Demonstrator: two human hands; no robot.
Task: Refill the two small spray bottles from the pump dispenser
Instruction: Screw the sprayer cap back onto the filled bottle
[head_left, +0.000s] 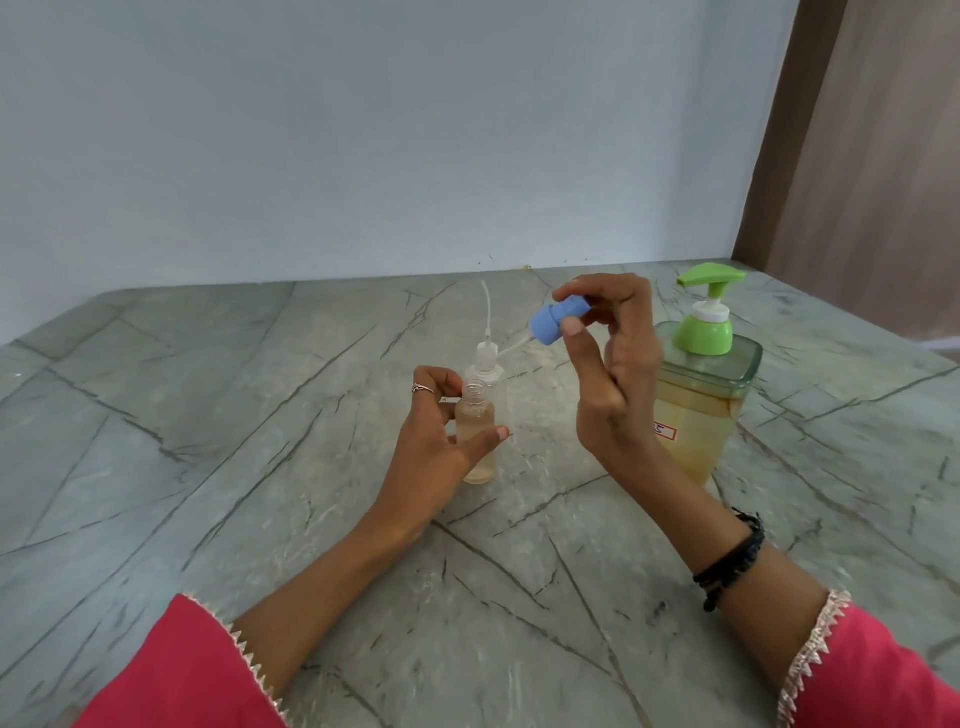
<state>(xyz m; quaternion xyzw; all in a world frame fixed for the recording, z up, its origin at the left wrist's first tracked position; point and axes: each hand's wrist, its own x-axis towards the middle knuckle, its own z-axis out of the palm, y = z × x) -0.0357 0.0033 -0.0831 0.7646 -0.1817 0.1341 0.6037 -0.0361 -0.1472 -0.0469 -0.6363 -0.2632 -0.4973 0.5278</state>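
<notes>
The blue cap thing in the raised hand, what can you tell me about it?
The blue spray cap looks like matte plastic: a round light-blue collar with a darker blue top, and a thin pale dip tube slanting down-left from it. It is off its bottle, tilted and held in the air, pinched between thumb and fingertips of the right hand. It hangs above the open-necked small bottle that the left hand holds on the table.

Clear plastic spray bottle (477, 431), glossy green plastic pump dispenser (705, 332), polished veined stone tabletop (208, 415).

Pump dispenser (701, 395) right of 2 spray bottles (477, 431)
</notes>
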